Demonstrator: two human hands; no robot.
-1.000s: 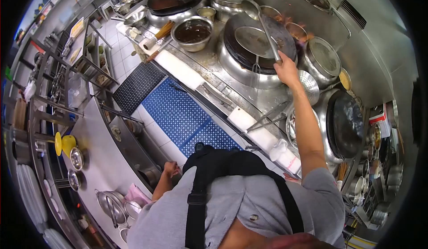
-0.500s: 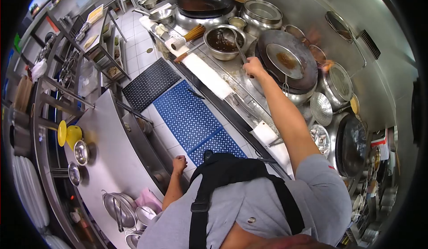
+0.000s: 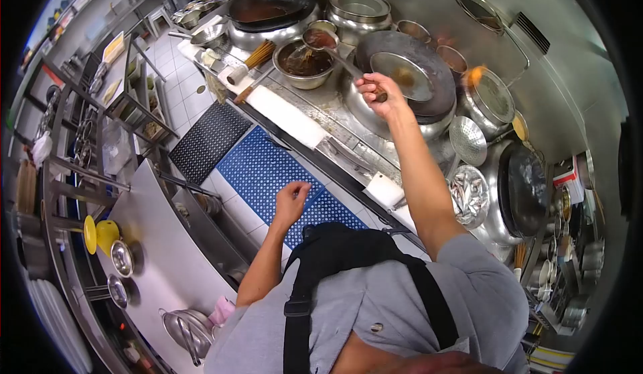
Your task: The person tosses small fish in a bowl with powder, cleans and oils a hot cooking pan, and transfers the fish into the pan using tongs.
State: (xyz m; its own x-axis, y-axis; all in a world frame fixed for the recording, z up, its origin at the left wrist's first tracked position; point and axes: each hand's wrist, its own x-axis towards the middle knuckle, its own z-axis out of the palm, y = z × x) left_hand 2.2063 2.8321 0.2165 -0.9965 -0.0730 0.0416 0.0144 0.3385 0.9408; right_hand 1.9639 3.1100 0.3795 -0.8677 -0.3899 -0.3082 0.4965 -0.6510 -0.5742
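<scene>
My right hand (image 3: 382, 94) grips the handle end of a ladle (image 3: 343, 63). The ladle's bowl, with reddish-brown liquid in it, is raised over the far rim of a steel pot of dark sauce (image 3: 321, 80). Below and beside that hand stands a dark wok (image 3: 442, 82) on a round steel burner. A round, shallow strainer or pan (image 3: 382, 61) with a brown patch at its middle lies in the wok. My left hand (image 3: 293, 202) hangs over the blue floor mat, fingers loosely curled, with nothing visible in it.
Flame (image 3: 475, 76) rises behind the wok, near a steel pot (image 3: 495, 99). A perforated skimmer (image 3: 468, 141) lies on the right. A bamboo brush (image 3: 260, 53) and white cloth (image 3: 288, 110) lie along the stove's front. Behind my left arm is a steel counter (image 3: 157, 223) with bowls.
My right hand has lifted the ladle's bowl out of the sauce pot and turned its grip. My left hand has risen forward. The view has shifted slightly right.
</scene>
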